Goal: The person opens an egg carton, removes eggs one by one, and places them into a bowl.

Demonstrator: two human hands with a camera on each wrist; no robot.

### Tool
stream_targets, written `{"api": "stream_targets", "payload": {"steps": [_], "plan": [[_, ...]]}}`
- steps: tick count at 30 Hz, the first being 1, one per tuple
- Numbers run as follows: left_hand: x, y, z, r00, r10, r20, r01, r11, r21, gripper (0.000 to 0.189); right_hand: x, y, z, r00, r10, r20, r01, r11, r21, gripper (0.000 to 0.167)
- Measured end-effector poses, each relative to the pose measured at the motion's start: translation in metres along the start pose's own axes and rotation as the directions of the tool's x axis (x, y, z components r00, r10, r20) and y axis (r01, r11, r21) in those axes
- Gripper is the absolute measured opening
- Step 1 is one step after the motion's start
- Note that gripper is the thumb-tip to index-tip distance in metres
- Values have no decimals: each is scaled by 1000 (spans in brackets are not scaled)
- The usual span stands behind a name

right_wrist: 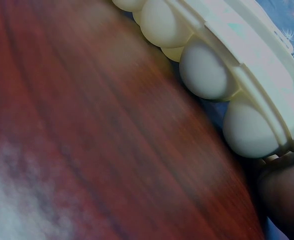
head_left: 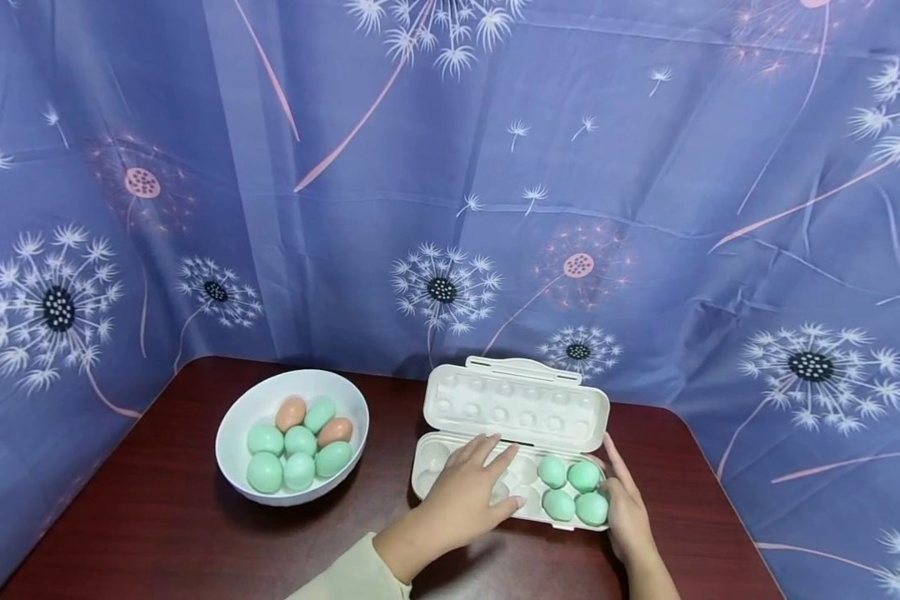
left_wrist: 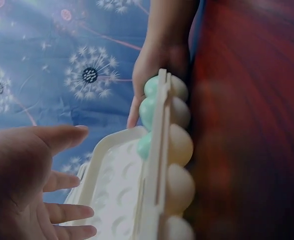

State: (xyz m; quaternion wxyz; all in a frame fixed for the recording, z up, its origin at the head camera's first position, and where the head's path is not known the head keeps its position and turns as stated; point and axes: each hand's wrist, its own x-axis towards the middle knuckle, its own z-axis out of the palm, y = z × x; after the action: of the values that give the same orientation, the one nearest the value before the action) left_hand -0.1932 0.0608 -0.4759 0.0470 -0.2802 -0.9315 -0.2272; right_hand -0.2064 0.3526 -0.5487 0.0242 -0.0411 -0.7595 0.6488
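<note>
A white plastic egg carton (head_left: pixel 516 408) lies with its lid up, and several pale green eggs (head_left: pixel 559 504) fill the cups at its right end. My left hand (head_left: pixel 465 492) hovers over the cups on the left, fingers spread and nothing in them. In the left wrist view the left hand (left_wrist: pixel 22 185) also shows loose fingers apart from the carton. At the carton's right end, my right hand (head_left: pixel 630 517) grips the edge, one finger stretched up beside the lid. Only part of the right hand (right_wrist: pixel 286 190) shows in the right wrist view.
A white bowl (head_left: pixel 228 458) with several green eggs and two brown eggs (head_left: pixel 291 412) stands at the left on the dark red wooden table (head_left: pixel 157 533). Behind the table hangs a blue curtain (head_left: pixel 345 275) with dandelion prints, close to the back edge.
</note>
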Motion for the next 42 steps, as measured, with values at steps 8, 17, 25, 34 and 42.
{"api": "stream_targets", "payload": {"steps": [8,17,25,34,42], "plan": [[8,15,24,998,50,28,-50,999,0,64,1,1,0,1000,-3,5,3,1000,0,76],[16,27,47,995,102,5,-102,994,47,56,0,-1,0,1000,22,-10,-22,1000,-5,75],[24,36,58,998,58,0,-58,993,99,53,-1,-1,0,1000,-5,-7,5,1000,10,76],[28,41,66,994,104,-31,-101,989,109,44,-2,2,-1,999,-41,24,40,999,13,70],[32,42,73,991,117,-66,-109,988,108,39,-2,2,-2,998,-47,36,46,999,23,69]]}}
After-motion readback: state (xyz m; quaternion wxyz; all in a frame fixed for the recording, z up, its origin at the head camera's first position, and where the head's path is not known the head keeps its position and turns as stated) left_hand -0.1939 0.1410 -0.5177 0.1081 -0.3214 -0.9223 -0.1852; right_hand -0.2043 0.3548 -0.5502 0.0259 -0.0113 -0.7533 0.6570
